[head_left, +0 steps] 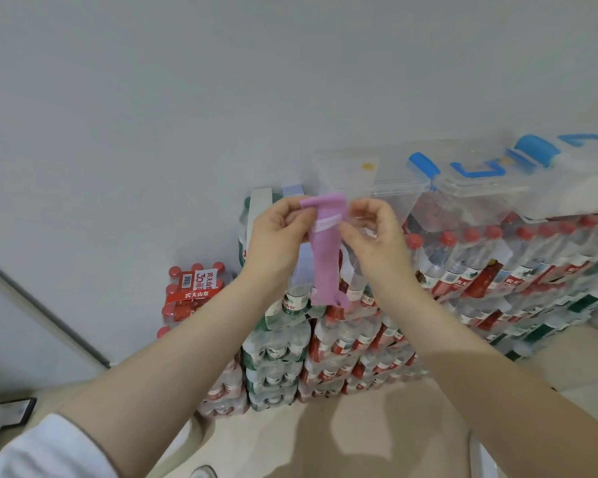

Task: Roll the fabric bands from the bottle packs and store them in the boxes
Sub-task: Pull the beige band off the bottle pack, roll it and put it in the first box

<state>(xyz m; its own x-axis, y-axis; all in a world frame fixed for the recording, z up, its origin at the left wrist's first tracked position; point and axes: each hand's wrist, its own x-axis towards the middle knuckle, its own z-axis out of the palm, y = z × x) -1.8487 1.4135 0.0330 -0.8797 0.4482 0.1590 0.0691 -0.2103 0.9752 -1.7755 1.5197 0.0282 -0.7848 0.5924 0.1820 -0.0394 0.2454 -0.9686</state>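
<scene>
Many shrink-wrapped bottle packs (359,343) stand stacked against the wall, red-capped and green-labelled; on top sit two clear plastic boxes, the nearer box (370,188) open (nothing clearly visible inside), the farther box (480,191) lidded with blue clasps; in front, a pink fabric band (325,257) hangs down, its upper end pinched by the left hand (277,236) and the right hand (373,232).
</scene>
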